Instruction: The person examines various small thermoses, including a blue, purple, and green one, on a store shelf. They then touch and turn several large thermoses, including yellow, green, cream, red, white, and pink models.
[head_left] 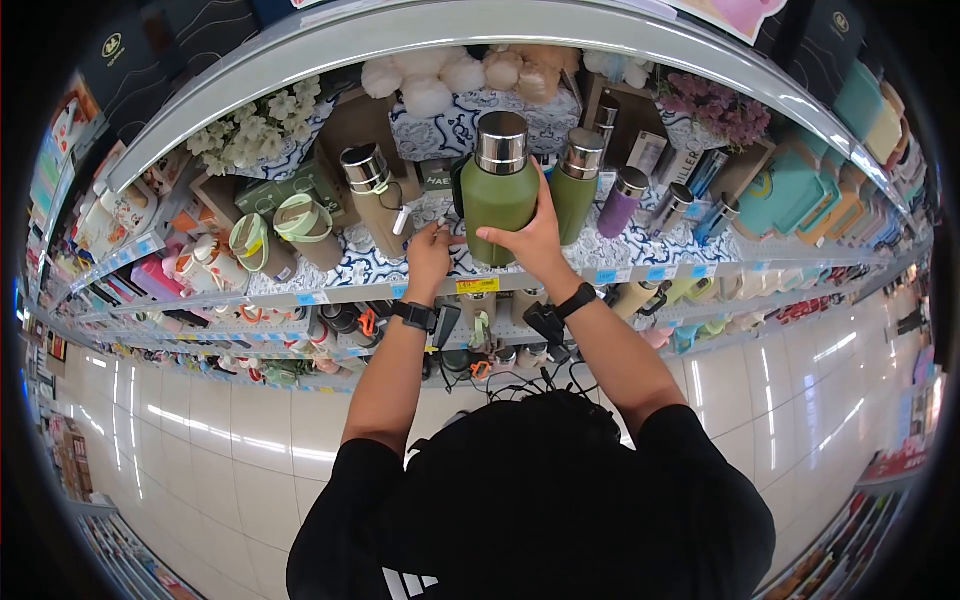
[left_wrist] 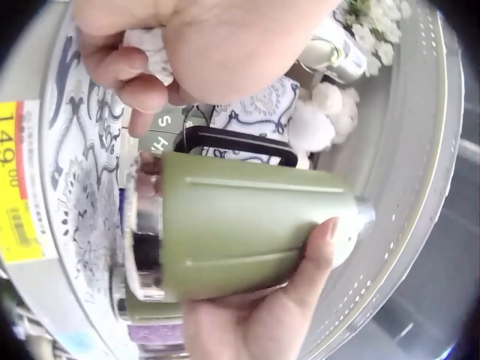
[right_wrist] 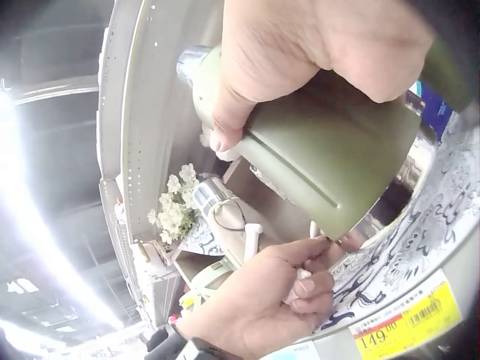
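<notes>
My right hand (head_left: 532, 238) grips a large green bottle (head_left: 497, 200) with a silver cap (head_left: 502, 142), thumb across the front. In the left wrist view the bottle (left_wrist: 255, 225) shows its metal base rim, with the right hand (left_wrist: 259, 319) around its lower side. Curled fingers of my left hand (head_left: 430, 262) hold a small white crumpled piece (left_wrist: 152, 54), perhaps tissue; in the right wrist view this hand (right_wrist: 266, 296) has its fingertips at the bottle's base edge. Whether the base rests on the shelf I cannot tell.
A second green bottle (head_left: 578, 185) stands right of the large one, a beige bottle (head_left: 375, 205) to the left. Purple (head_left: 622, 202) and other flasks stand farther right. A yellow price tag (head_left: 478, 285) is on the shelf edge; cotton-like puffs (head_left: 425, 80) sit behind.
</notes>
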